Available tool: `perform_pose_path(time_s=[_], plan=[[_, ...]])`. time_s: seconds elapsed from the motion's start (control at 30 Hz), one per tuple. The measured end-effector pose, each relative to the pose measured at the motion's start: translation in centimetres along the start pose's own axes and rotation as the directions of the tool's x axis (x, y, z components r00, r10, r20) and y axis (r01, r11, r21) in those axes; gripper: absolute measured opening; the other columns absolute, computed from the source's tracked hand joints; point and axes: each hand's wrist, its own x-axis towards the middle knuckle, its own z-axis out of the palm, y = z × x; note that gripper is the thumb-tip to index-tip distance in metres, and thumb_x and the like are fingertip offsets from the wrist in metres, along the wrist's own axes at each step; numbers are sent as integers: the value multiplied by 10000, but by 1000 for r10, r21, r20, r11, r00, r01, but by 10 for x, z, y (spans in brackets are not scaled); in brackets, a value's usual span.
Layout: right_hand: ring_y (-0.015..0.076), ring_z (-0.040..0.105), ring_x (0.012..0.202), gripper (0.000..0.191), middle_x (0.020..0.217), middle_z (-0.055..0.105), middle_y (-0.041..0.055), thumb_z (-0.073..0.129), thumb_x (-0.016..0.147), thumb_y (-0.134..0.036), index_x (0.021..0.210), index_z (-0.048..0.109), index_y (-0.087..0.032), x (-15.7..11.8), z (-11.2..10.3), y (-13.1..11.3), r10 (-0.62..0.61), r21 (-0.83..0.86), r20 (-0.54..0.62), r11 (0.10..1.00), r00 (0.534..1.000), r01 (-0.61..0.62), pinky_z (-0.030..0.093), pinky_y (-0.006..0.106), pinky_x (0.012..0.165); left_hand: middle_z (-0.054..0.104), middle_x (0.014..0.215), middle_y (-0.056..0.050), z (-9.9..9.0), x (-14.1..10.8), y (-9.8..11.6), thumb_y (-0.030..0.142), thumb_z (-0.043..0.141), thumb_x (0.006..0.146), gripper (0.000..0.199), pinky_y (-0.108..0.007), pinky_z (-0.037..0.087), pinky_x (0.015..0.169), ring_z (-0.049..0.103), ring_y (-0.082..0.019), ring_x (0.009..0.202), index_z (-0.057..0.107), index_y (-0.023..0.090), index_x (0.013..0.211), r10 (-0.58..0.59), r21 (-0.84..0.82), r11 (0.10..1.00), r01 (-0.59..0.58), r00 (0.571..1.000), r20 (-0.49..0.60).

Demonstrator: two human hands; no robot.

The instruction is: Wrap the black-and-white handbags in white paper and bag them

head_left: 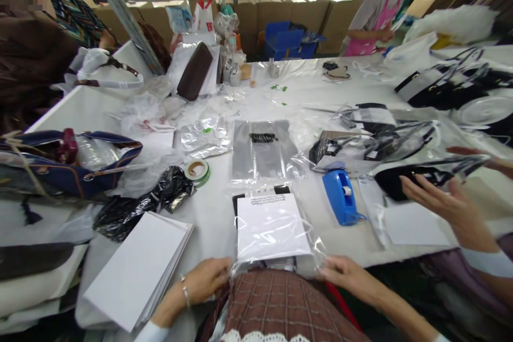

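Note:
In front of my body lies a clear plastic bag (316, 246) with its near edge by my apron. A white printed sheet (272, 227) shows inside it, on top of something dark with black corners. My left hand (210, 278) is closed on the bag's near left corner. The opposite near corner is pinched by my right hand (340, 271). Just beyond, several flat clear bags (260, 160) form a stack, with a small black coiled item (263, 138) on it.
To the right stands a blue tape dispenser (341, 197); a co-worker's hands (444, 203) handle a bagged black handbag (401, 181). On the left are a tape roll (197, 172), crumpled black plastic (132, 211), white boards (138, 270) and a navy bag (96, 173).

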Motion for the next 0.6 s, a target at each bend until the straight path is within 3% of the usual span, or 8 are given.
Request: perform_pose_path(time_s=[0.03,0.07,0.13,0.2,0.3,0.37,0.5,0.6], plan=[[281,705,720,499,722,731,111,622,791,-681,715,764,-209,12,-18,-20,23,80,190,996,982,-39,570,379,668,676,619,39,-17,0,15,271,464,873,166,-248,463,644,635,-166,615,613,250,803,-12,-17,1000,12,1000,-2],[282,707,785,476,783,745,110,619,814,-651,766,768,-202,24,-37,-40,10,118,233,992,972,-39,568,402,765,651,588,45,-34,1,30,272,455,877,157,-248,453,641,616,-159,595,598,238,821,-23,-42,999,20,998,-63],[245,682,748,442,735,727,89,621,840,-607,729,723,-191,49,-72,-77,-17,168,75,986,997,4,551,397,784,593,545,63,-63,0,57,290,475,869,149,-246,428,606,566,-148,551,584,213,936,-28,-117,993,-7,955,-295],[190,614,592,407,596,652,43,684,798,-583,687,674,-191,67,-95,-105,-50,248,-129,965,990,81,527,343,643,546,528,76,-82,0,75,323,523,861,202,-242,406,578,527,-138,526,558,186,1005,-23,-209,972,-106,846,-533],[145,500,455,369,462,514,-31,759,726,-552,711,631,-206,79,-106,-126,-64,354,-319,918,946,181,428,291,482,489,505,95,-91,7,84,355,558,854,261,-242,405,578,501,-129,515,525,176,1041,-22,-343,885,-314,709,-705],[138,469,414,388,435,494,-50,787,679,-551,751,619,-209,81,-103,-129,-29,318,-333,938,943,141,392,285,447,461,481,102,-91,17,79,356,553,832,270,-244,397,564,479,-128,494,536,174,1032,-30,-385,867,-316,739,-673],[146,490,403,490,435,539,-48,799,644,-546,917,640,-172,80,-106,-126,36,110,-355,994,934,4,396,281,454,445,438,101,-88,32,69,319,550,766,197,-230,318,504,398,-117,444,584,183,905,-126,-356,929,-104,815,-566],[153,512,442,577,487,558,-45,769,684,-549,1074,626,-150,79,-120,-126,12,146,-422,988,906,55,425,291,486,418,428,116,-86,36,72,345,536,803,229,-232,351,521,397,-119,443,548,195,976,-113,-520,823,-227,833,-542]])
